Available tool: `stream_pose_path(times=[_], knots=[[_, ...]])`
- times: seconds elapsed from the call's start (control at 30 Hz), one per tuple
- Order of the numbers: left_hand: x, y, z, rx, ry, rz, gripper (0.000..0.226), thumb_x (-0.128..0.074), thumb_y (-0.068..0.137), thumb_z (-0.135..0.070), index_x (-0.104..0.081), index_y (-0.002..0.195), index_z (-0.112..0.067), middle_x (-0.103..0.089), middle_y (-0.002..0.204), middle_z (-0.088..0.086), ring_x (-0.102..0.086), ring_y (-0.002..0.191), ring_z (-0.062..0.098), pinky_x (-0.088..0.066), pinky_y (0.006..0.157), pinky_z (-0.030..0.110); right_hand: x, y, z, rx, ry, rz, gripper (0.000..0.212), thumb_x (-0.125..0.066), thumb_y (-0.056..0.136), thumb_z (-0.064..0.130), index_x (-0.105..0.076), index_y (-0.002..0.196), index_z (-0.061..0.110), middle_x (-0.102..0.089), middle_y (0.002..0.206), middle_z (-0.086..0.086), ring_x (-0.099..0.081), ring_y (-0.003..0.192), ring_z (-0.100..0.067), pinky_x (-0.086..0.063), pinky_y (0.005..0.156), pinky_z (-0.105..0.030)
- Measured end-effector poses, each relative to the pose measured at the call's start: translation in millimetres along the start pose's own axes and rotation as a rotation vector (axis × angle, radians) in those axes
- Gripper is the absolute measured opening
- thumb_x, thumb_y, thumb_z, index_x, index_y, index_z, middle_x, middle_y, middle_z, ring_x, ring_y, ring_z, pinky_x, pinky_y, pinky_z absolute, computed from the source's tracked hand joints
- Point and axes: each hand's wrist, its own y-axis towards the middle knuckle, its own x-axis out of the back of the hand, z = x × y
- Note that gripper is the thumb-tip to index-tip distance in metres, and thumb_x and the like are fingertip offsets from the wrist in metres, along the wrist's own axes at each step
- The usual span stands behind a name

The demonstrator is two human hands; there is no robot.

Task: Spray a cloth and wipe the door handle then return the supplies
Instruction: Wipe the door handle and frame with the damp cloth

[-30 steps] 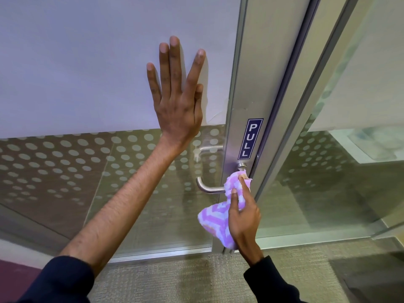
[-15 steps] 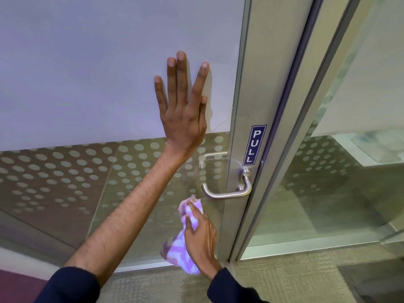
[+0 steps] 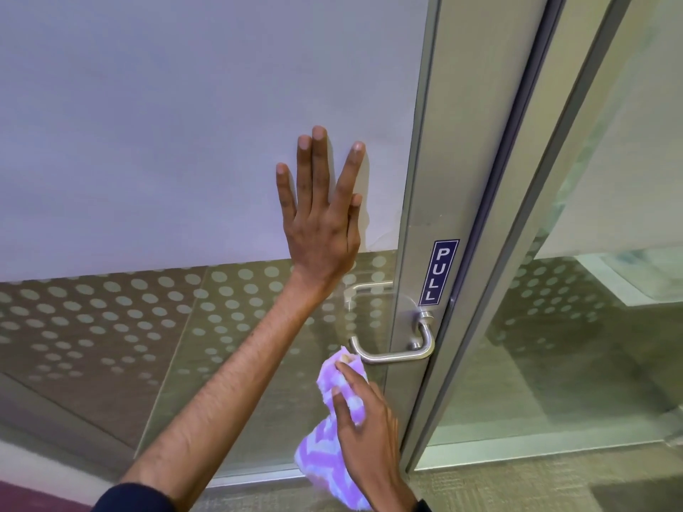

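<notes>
A brushed-metal lever door handle [image 3: 399, 354] sticks out from the aluminium door frame, below a blue PULL sticker [image 3: 438, 272]. My right hand [image 3: 364, 434] holds a purple-and-white patterned cloth [image 3: 325, 452] bunched in its fingers. The cloth's top corner sits at the free left end of the handle. My left hand [image 3: 321, 219] lies flat with spread fingers on the frosted glass of the door [image 3: 166, 142], above and left of the handle. No spray bottle is in view.
The glass door has a white frosted upper band and a dotted lower band. A fixed glass panel [image 3: 591, 327] stands to the right of the frame. Carpet covers the floor at the bottom.
My right hand took the cloth off the handle's base, dropped down-left, and has come back up to the handle's free end. My left hand stays pressed on the glass.
</notes>
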Motion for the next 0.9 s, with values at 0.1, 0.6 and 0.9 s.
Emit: stream_pose_path(times=[0.1,0.6,0.9], knots=[[-1.2,-0.6,1.6,-0.008,-0.006,0.020,0.051,-0.020,0.102,-0.030,-0.015,0.151,-0.020,0.009,0.162,0.007,0.012,0.149,0.017,0.002,0.122,0.044,17.8,-1.1,14.6,0.069,0.016,-0.092,0.040,-0.050,0.089,0.052,-0.050,0.128,0.059,-0.057,0.124,0.029,-0.050,0.102,0.024,-0.038,0.079,0.001],[50.2,-54.7,-48.8,0.113,-0.418,0.142,0.063,-0.022,0.102,-0.038,-0.003,0.153,-0.006,0.003,0.162,0.005,0.004,0.151,0.026,0.001,0.122,0.053,152.3,32.9,49.0,0.156,-0.017,-0.652,0.052,-0.045,0.093,0.046,-0.039,0.144,0.045,-0.053,0.129,0.012,-0.043,0.097,0.012,-0.036,0.074,-0.022],[60.1,-103.9,-152.3,0.142,-0.687,0.384,0.063,-0.032,0.099,-0.033,-0.018,0.151,-0.002,-0.005,0.162,0.016,-0.001,0.151,0.032,-0.004,0.123,0.048,243.5,-6.5,21.3,0.105,-0.018,-0.835,0.055,-0.046,0.094,0.042,-0.032,0.147,0.044,-0.034,0.138,0.043,-0.032,0.120,0.030,-0.032,0.089,0.000]])
